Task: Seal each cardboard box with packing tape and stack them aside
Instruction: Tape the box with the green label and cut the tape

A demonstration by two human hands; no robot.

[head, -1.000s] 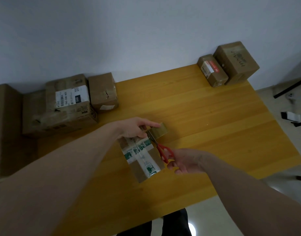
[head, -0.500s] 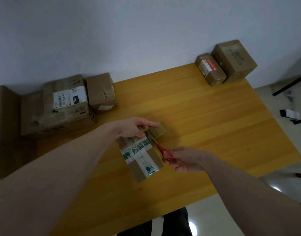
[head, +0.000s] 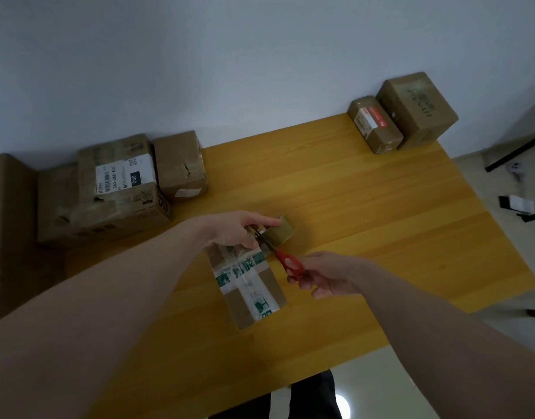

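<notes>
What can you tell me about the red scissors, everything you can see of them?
The scissors have red handles that look like plastic, and dark, thin blades that look like metal. The right hand grips the handles, fingers curled through or round them. The blades point up and to the left, toward the roll of tape that the left hand holds just past the far end of the small box. The tips lie between hand and roll; whether they are open cannot be told.

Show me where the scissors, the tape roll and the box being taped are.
scissors (head: 291, 264): head view, on the red handle.
tape roll (head: 283, 231): head view, on its brown outer side.
box being taped (head: 250, 293): head view, on its taped top face.
</notes>
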